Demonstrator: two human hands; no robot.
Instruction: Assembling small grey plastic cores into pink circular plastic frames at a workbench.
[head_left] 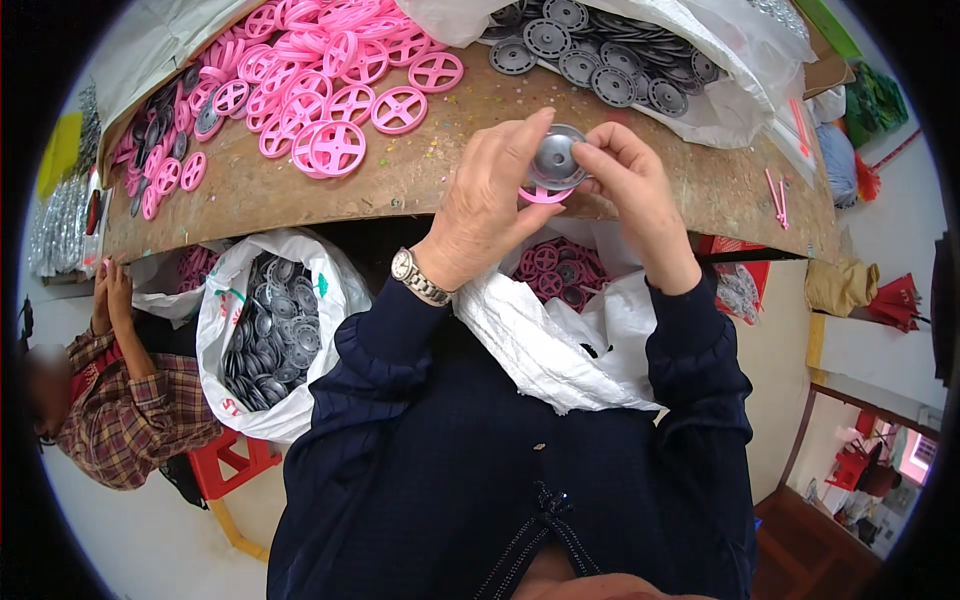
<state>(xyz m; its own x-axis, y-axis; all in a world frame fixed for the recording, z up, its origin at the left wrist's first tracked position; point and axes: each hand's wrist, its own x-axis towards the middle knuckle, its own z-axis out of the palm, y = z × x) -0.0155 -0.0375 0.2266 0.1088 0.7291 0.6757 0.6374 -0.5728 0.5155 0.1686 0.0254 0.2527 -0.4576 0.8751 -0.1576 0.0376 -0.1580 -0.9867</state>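
Above the near edge of the table, my two hands meet around a shiny grey plastic disc (pixel 553 166) and a pink spoked wheel (pixel 546 194). The wheel shows just below the disc, mostly covered by it. My left hand (pixel 488 190), with a metal watch on the wrist, is curled round the left side of the pair. On the other side my right hand (pixel 632 180) pinches the disc's edge, its thumb on the grey face. Whether the two parts are joined cannot be seen.
Pink wheels (pixel 335 90) lie heaped at the back left, grey discs (pixel 610 65) at the back right. Below the table edge are a white sack of grey discs (pixel 275 330) and a sack of pink-and-grey parts (pixel 560 270). A person in a checked shirt (pixel 150 410) sits at the left.
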